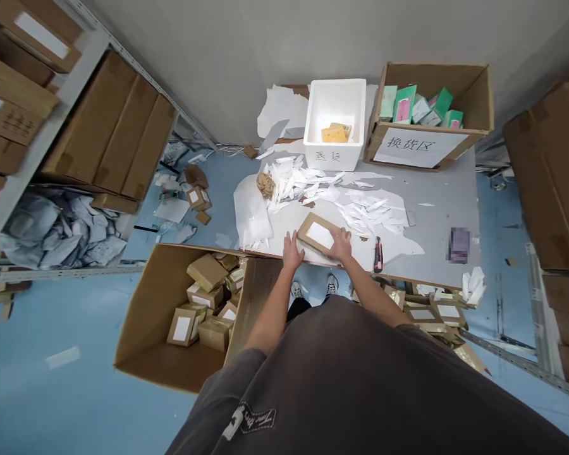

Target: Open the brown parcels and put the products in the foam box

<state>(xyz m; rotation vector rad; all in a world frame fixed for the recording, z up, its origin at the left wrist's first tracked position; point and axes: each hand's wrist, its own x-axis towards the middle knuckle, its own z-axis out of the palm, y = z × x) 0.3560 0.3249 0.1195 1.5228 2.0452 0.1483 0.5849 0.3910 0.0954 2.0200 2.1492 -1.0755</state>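
Note:
A small brown cardboard box (307, 222) with a white label on top lies at the near edge of the table, slightly askew. My right hand (341, 245) grips its right end, with the fingers over the side. At the box's left end, my left hand (293, 251) holds the corner between thumb and fingers. A red and black box cutter (378, 254) rests on the table to the right of my right hand. Beyond the box spreads a heap of white paper strips (298, 180), with a crumpled brown paper wad (265, 185) at its left.
A white foam bin (334, 101) and a carton (477, 101) of green boxes stand at the table's back. On the floor at left is a large open carton (140, 328) of small parcels. More parcels (422, 314) lie below the table at right. Shelving (83, 76) flanks the left.

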